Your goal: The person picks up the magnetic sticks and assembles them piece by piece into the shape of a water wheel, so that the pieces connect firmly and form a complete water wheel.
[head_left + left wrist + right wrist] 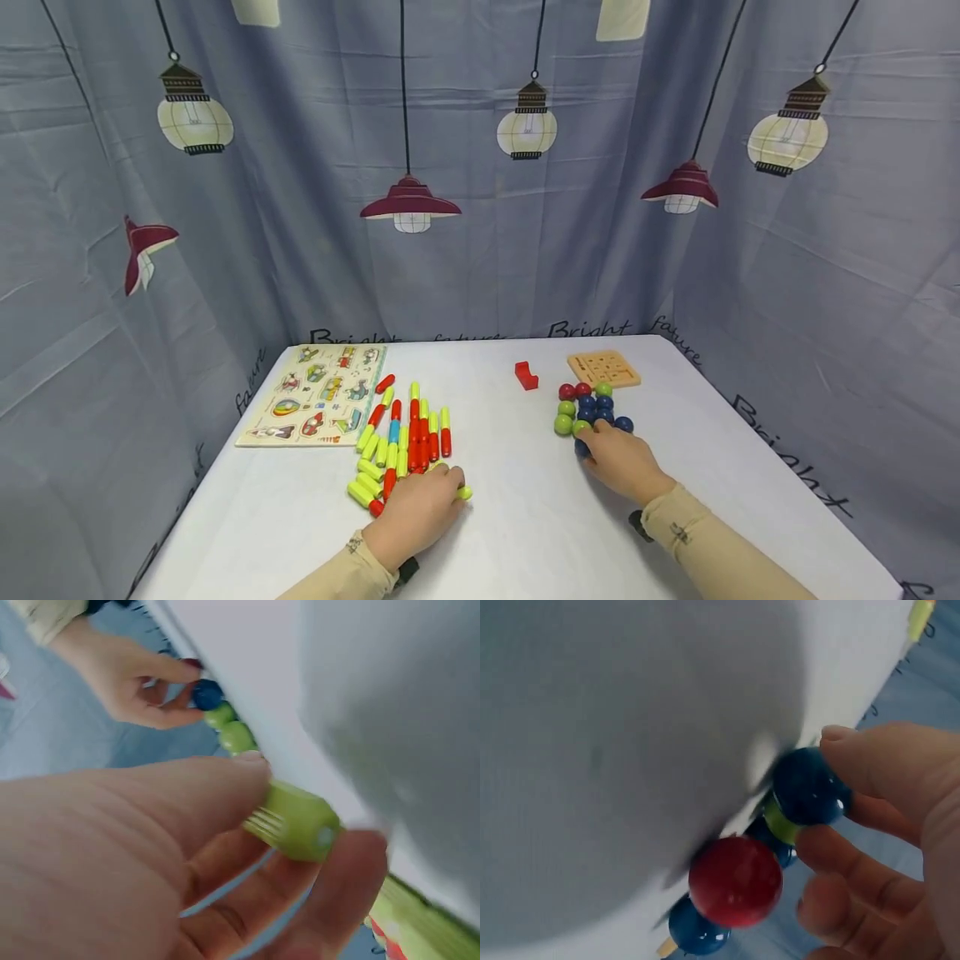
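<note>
My left hand [422,510] is low over the near right side of a group of red and yellow-green cylinders [414,433]. In the left wrist view its thumb and fingers grip a yellow-green cylinder [300,823] with a ribbed side and a pale spot on its end. My right hand [624,458] is at the near edge of a cluster of small balls. Its thumb and fingers pinch a glossy blue ball [810,787], partly hidden by the fingers. Beside it in the right wrist view are a red ball [735,881] and another blue ball [697,928].
A picture puzzle board [315,396] lies at the table's left. Toward the back are a red block [527,376] and a tan wooden board [603,368]. Green balls [563,424] edge the cluster's left side. Grey-blue curtains hang around the white table [495,533].
</note>
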### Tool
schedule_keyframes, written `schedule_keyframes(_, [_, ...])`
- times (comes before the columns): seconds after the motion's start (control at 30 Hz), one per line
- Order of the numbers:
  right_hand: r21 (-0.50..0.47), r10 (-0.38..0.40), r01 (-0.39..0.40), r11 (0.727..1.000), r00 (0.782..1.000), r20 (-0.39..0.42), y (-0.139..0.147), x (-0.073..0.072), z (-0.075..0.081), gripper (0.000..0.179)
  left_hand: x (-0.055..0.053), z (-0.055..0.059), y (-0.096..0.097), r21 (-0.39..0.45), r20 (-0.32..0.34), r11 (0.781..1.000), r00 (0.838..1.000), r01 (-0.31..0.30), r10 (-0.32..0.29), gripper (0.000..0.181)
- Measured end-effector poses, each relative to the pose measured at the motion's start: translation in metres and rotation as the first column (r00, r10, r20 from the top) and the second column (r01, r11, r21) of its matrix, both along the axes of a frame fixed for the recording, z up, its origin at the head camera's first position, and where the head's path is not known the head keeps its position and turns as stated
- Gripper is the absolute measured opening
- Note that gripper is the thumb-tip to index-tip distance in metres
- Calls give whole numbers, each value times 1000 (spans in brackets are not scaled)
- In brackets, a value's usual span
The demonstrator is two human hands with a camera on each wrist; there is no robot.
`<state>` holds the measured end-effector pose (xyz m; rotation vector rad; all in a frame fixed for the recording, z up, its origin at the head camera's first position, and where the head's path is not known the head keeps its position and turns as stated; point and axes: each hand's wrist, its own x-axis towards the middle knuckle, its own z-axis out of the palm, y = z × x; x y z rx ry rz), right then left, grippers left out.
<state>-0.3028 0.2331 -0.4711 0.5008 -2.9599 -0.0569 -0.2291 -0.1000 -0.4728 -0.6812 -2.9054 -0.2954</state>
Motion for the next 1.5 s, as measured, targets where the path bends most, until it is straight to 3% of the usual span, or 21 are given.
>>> schedule_keyframes(0.1, [16,2,-1,1000,998,-60,-6,-1,-10,43,-5,-5,6,154,101,988,994,16,-32,19])
schedule_keyframes(0.27, [-45,0,-3,999,998,-70,-25,0,-22,46,-11,-21,3,336,222,941,968,34,-114,17])
schedule_keyframes(0.4, [-127,-55,49,991,998,-39,-34,-1,-22,46,-14,-29,-1,407,256,912,954,39,-155,18])
schedule_keyframes(0.53, [-170,-112,112,979,994,12,-35,-2,-22,42,-13,-34,-3,476,316,879,930,18,-190,17])
schedule_keyframes(0.63, [-290,-80,115,950,988,131,-40,2,-21,37,-11,-38,-4,516,340,856,918,-3,-201,16])
schedule_keyframes(0.7, [-458,18,95,884,971,238,-46,7,-18,35,-11,-40,-5,537,333,843,922,-15,-196,17])
schedule_keyframes(0.73, [-556,83,98,825,953,291,-50,9,-17,33,-12,-40,-5,544,325,839,927,-19,-189,17])
schedule_keyframes(0.8, [-723,215,134,678,904,369,-58,13,-15,33,-14,-41,-5,555,306,832,936,-27,-174,19])
schedule_keyframes(0.87, [-825,303,208,525,861,410,-65,15,-16,37,-17,-41,-5,567,288,823,944,-33,-161,20])
schedule_keyframes(0.93, [-873,332,301,385,837,435,-71,17,-21,42,-21,-40,-3,577,272,816,950,-33,-154,20])
schedule_keyframes(1.0, [-883,326,388,264,826,460,-73,19,-28,43,-23,-40,-2,586,265,810,952,-32,-154,20])
schedule_keyframes(1.07, [-883,292,413,222,836,464,-72,23,-35,41,-25,-40,0,592,259,806,952,-24,-162,21])
schedule_keyframes(1.1, [-889,286,401,220,845,451,-71,26,-39,40,-26,-40,1,594,256,804,952,-19,-166,21])
schedule_keyframes(1.13, [-892,281,386,237,851,443,-70,28,-42,39,-26,-40,2,597,254,802,952,-14,-173,21])
schedule_keyframes(1.23, [-899,306,281,337,870,386,-67,33,-48,36,-27,-38,3,604,235,797,951,19,-201,21])
schedule_keyframes(1.33, [-912,365,210,353,866,341,-67,33,-48,34,-29,-36,2,600,217,798,950,51,-224,20])
schedule_keyframes(1.5, [-919,405,189,346,854,328,-70,29,-47,36,-32,-36,1,587,212,804,942,89,-259,19])
